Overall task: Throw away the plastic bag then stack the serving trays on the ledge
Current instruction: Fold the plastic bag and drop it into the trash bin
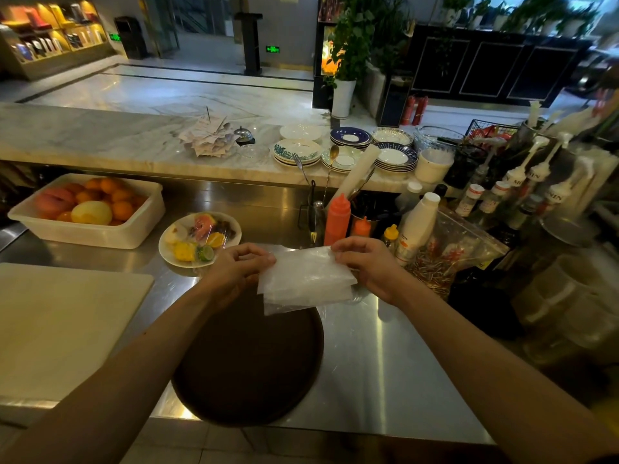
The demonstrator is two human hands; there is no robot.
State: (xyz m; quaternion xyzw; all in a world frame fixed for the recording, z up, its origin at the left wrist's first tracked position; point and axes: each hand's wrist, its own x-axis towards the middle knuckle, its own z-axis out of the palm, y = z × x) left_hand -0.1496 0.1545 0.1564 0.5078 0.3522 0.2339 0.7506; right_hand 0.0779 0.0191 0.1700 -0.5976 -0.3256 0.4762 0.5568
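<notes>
Clear plastic bag feels light, floppy, slippery. My left grip and right grip pinch its top corners, at twelve o'clock above the brown tray.

Your left hand and right hand pinch opposite top corners of a clear plastic bag, holding it above the far edge of a round dark serving tray on the steel counter. A plate of wrapped cut fruit sits just beyond your left hand.
</notes>
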